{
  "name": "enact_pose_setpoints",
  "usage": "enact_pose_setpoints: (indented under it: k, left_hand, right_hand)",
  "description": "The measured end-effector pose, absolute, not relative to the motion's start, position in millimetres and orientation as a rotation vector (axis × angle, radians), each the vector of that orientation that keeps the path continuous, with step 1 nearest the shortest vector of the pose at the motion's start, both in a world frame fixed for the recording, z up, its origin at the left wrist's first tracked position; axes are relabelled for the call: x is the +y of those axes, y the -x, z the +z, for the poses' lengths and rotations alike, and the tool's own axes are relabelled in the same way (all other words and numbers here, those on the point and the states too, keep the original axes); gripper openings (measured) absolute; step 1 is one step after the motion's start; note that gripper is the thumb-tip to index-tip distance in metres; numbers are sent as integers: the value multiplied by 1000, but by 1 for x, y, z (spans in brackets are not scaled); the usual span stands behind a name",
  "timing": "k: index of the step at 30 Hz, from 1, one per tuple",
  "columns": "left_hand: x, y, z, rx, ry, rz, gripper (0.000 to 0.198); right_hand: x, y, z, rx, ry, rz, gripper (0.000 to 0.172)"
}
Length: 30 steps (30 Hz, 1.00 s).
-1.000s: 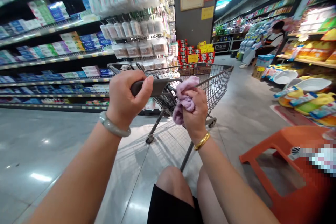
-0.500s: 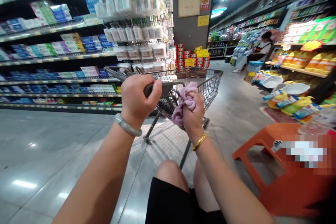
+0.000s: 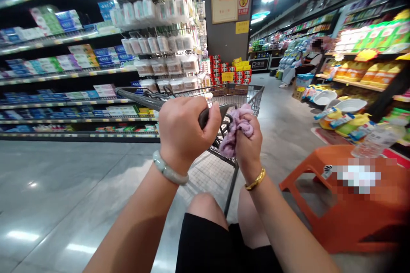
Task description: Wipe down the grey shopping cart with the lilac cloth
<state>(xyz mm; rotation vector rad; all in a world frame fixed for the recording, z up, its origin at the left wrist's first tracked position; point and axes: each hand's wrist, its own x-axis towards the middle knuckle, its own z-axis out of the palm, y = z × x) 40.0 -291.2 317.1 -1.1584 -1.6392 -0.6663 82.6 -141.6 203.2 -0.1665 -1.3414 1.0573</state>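
A wire shopping cart [image 3: 253, 98] stands in front of my knees, with its dark handle [image 3: 141, 99] towards me. My left hand [image 3: 185, 126] is closed around that handle; a pale stone bangle sits on its wrist. Just to the right, my right hand [image 3: 250, 143] clutches a crumpled purple cloth [image 3: 235, 130], whose folds bulge out on the left side of the fist. The cloth is close to the right end of the handle; whether it touches the cart I cannot tell. A gold bangle is on my right wrist.
An orange stool [image 3: 320, 166] at my right bears a clear plastic container [image 3: 378, 140] and a blurred-out item. Stocked shelves [image 3: 64, 72] line the left. Bottles and white basins [image 3: 350, 106] stand on the right. Further back a person [image 3: 309, 62] sits in the aisle.
My left hand has moved right along with the cart handle, which has swung nearer to me. The right hand with the cloth has shifted slightly right and down. The view has turned a little.
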Motion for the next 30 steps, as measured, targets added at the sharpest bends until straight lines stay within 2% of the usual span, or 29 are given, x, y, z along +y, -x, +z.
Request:
enact_pose_setpoints:
  k: [5, 8, 12, 15, 18, 20, 26, 30]
  left_hand:
    - [-288, -60, 319, -1651, 1171, -654, 39]
    - [-291, -72, 318, -1643, 1164, -674, 39]
    - [-295, -83, 317, -1623, 1155, -705, 36]
    - [-297, -90, 318, -1632, 1138, -705, 35]
    - [-299, -93, 319, -1656, 1127, -684, 38]
    - [-300, -92, 320, -1655, 1128, -668, 40]
    - [-307, -82, 320, -1728, 1134, -670, 39]
    - [-308, -77, 320, -1711, 1109, -663, 40]
  right_hand:
    - [-158, -117, 241, -1391, -78, 860, 21]
    - [-153, -123, 229, -1426, -81, 777, 24]
    - [-148, -126, 200, -1429, 140, 937, 28]
    - [-163, -140, 214, -1403, 84, 948, 22]
    - [-177, -153, 237, -1430, -121, 807, 20]
    - [-175, -151, 234, -1448, -155, 734, 21]
    - [-158, -123, 180, -1437, 111, 973, 25]
    - [-167, -127, 199, -1415, 12, 1014, 24]
